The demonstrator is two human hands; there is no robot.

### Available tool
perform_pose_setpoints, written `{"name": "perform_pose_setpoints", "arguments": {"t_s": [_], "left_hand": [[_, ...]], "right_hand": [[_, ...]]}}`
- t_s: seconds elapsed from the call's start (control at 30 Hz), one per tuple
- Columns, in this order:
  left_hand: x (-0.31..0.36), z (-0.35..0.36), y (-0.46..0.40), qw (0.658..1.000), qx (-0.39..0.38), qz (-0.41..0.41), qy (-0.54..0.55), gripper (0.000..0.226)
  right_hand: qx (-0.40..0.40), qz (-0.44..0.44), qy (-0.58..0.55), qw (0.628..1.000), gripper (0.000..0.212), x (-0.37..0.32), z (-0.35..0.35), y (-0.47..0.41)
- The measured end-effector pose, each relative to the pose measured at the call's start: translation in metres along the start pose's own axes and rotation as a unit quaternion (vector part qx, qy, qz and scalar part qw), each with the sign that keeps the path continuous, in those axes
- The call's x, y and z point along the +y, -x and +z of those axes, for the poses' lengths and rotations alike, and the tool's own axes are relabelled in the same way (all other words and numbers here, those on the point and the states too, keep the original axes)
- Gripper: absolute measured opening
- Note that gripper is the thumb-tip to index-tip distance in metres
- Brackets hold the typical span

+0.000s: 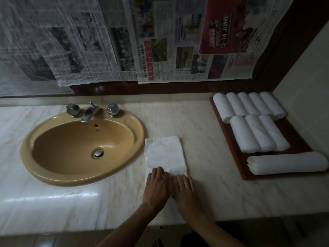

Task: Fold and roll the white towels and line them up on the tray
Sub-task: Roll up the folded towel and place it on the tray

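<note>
The folded white towel (164, 154) lies flat as a long strip on the marble counter (204, 132), just right of the sink, its far end pointing at the wall. You have both hands on its near end: your left hand (157, 186) and right hand (184, 188) sit side by side, fingers laid forward over the cloth. They look to be pressing rather than pinching, though the view is too blurred to say whether the fingertips are tucked round a started roll.

I judge the folding done and the rolling just beginning. Next you need to turn the near edge over tightly and push it away from you with even pressure from both palms, so the roll stays straight and its ends stay flush.

The dark wooden tray (229, 132) at the right already carries five small rolls (247, 105) in a back row, three more (258, 133) in front of them, and one large roll (286, 163) lying crosswise at the near end. The front row has bare tray to its right.

The counter is pale veined marble, glossy. A mustard-yellow sink (53, 125) with a chrome tap (89, 113) is set into it, and newspaper sheets (160, 41) cover the wall behind.
</note>
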State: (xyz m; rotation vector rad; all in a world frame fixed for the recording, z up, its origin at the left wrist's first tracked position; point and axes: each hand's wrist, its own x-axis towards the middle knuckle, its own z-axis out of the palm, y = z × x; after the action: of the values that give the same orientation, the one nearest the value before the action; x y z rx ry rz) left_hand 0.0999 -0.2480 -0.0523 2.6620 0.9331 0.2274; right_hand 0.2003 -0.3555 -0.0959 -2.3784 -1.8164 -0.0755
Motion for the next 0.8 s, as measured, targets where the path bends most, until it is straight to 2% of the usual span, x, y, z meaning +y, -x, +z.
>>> {"name": "perform_pose_setpoints", "arguments": {"t_s": [0.1, 0.23, 0.3, 0.33, 0.4, 0.43, 0.53, 0.6, 0.67, 0.73, 0.8], "left_hand": [[0.005, 0.002, 0.009, 0.999, 0.044, 0.020, 0.017, 0.024], [0.010, 0.012, 0.050, 0.998, 0.037, 0.054, 0.006, 0.044], [0.001, 0.027, 0.077, 0.996, 0.007, 0.081, -0.040, 0.061], [-0.005, 0.034, 0.086, 0.994, -0.007, 0.090, -0.059, 0.070], [-0.009, 0.041, 0.095, 0.993, 0.019, 0.086, -0.079, 0.080], [-0.008, 0.044, 0.095, 0.993, 0.038, 0.081, -0.082, 0.079], [-0.001, 0.038, 0.080, 0.997, -0.020, 0.050, -0.059, 0.065], [0.007, 0.016, 0.068, 0.997, -0.074, 0.001, -0.032, 0.055], [0.009, 0.000, 0.052, 0.992, -0.105, -0.037, -0.062, 0.053], [0.009, -0.009, 0.039, 0.986, -0.133, -0.052, -0.083, 0.055], [0.011, -0.014, 0.030, 0.984, -0.146, -0.064, -0.075, 0.055]], "right_hand": [[0.002, -0.004, 0.007, 1.000, 0.058, 0.004, -0.006, -0.013], [0.034, -0.022, 0.015, 0.999, 0.026, 0.002, -0.005, -0.008], [0.030, -0.056, 0.013, 0.998, 0.022, -0.002, -0.010, 0.003], [0.017, -0.075, 0.010, 0.997, 0.022, -0.005, -0.014, 0.009], [-0.030, -0.098, 0.001, 0.995, 0.040, -0.008, -0.020, 0.014], [-0.049, -0.100, 0.000, 0.994, 0.049, -0.008, -0.022, 0.014], [-0.028, -0.080, -0.012, 0.996, 0.065, -0.003, -0.022, 0.018], [0.047, -0.081, 0.007, 0.996, 0.059, -0.002, -0.013, 0.030], [0.115, -0.069, 0.009, 0.991, 0.045, -0.003, -0.010, 0.045], [0.117, -0.053, 0.024, 0.991, 0.043, -0.005, -0.007, 0.054], [0.071, -0.048, 0.053, 0.995, 0.046, -0.004, -0.008, 0.054]]}}
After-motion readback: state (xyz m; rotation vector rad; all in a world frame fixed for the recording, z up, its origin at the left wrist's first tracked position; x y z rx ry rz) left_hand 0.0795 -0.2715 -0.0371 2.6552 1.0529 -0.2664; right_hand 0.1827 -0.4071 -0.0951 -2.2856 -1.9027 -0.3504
